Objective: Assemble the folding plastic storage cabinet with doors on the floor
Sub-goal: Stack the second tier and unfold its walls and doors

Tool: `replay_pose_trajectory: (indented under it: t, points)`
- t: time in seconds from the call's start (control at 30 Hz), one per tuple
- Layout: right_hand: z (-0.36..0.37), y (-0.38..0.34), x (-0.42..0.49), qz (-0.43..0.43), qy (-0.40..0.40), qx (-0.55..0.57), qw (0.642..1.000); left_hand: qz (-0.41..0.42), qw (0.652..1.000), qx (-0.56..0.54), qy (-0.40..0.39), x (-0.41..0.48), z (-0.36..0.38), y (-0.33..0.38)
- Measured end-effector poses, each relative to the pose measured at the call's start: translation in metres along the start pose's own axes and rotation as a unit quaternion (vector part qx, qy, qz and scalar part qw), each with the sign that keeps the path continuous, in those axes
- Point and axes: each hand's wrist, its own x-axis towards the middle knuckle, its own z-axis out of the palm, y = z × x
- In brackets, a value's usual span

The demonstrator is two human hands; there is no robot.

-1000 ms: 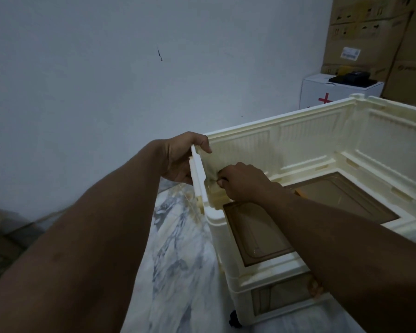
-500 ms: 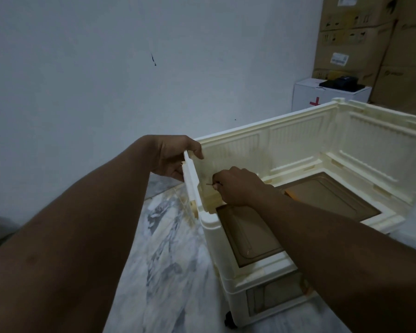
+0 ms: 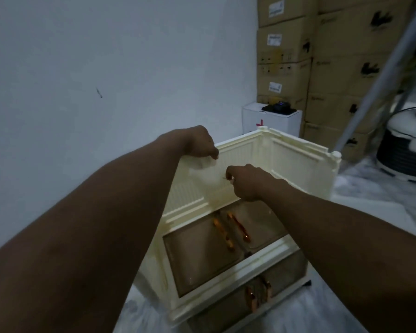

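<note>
Place: a dim storeroom.
Stock: brown cardboard cartons are standing stacked high, with printed labels facing out.
Medical: a white box with a red cross is sitting just left of the cartons.
Pole: a grey metal pole is leaning across the cartons.
Appliance: a white round appliance is standing right of the cartons.
Wall: a bare white wall is running left from the cartons.

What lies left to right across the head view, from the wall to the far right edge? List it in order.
Dark mark on the wall → left hand gripping the cabinet rim → right hand pinching a small thin piece → right corner post → white-and-black appliance.
</note>
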Motion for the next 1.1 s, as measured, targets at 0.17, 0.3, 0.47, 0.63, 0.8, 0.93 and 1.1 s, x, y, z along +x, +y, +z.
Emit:
replay_pose_trajectory:
  t: [0.17, 0.3, 0.47, 0.63, 0.8, 0.93, 1.1]
  points:
    - [-0.015, 0.046, 0.003, 0.053, 0.015, 0.025, 0.998, 0.064, 0.997, 0.016, 0.045, 0.043, 0.021, 0.05]
    - [-0.021, 0.064, 0.01, 0.085, 0.012, 0.052, 0.995, 0.091, 0.994, 0.008, 0.064, 0.081, 0.031, 0.071]
    - [-0.016, 0.07, 0.016, 0.09, 0.018, 0.085, 0.992, 0.116, 0.991, 0.036, 0.054, 0.104, 0.04, 0.082]
    - [-0.013, 0.062, 0.013, 0.103, 0.033, 0.111, 0.988, 0.115, 0.991, 0.009, 0.062, 0.096, 0.042, 0.078]
    - [-0.011, 0.053, -0.003, 0.133, 0.054, 0.117, 0.983, 0.122, 0.991, 0.009, 0.055, 0.083, 0.045, 0.08]
    - [-0.01, 0.049, -0.013, 0.141, 0.055, 0.12, 0.981, 0.125, 0.991, 0.005, 0.043, 0.076, 0.045, 0.082]
    - [-0.004, 0.046, -0.014, 0.137, 0.063, 0.12, 0.981, 0.125, 0.991, 0.003, 0.045, 0.075, 0.046, 0.081]
